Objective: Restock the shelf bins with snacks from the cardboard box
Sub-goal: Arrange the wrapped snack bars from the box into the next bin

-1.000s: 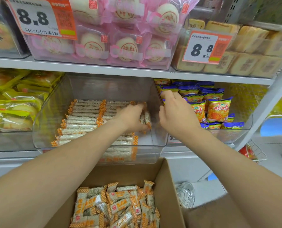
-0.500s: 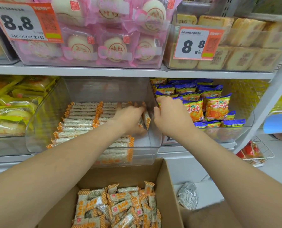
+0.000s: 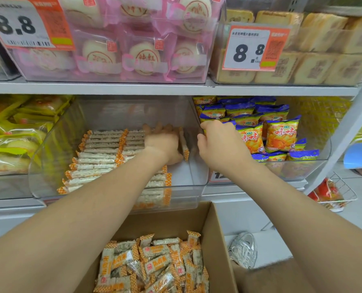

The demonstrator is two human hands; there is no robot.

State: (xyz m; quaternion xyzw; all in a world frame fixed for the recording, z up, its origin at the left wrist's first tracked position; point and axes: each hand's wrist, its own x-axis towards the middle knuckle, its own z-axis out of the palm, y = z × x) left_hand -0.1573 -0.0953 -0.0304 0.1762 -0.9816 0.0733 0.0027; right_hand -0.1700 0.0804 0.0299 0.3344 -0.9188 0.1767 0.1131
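Grey shop shelving [image 3: 112,88], two tiers in view. Nearest: open cardboard box [image 3: 218,240], loose orange-and-white snack bars [image 3: 154,261] heaped inside. Above it, clear bin [image 3: 186,187] on the lower tier; bars in flat rows [image 3: 104,149] fill its left part. Left hand [image 3: 163,144] lies palm-down on the rows, fingers stretched, grasping nothing; one upright bar [image 3: 184,144] touches its thumb side. Right hand [image 3: 220,146] has its fingers curled round the bin's right wall. Beyond that: blue-and-orange packets [image 3: 281,136]. Upper tier: pink-wrapped buns [image 3: 142,58], price tag [image 3: 249,48] reading 8.8.

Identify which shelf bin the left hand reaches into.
The middle lower bin, holding orange-ended rice bars; the left hand is inside it, not its neighbours.
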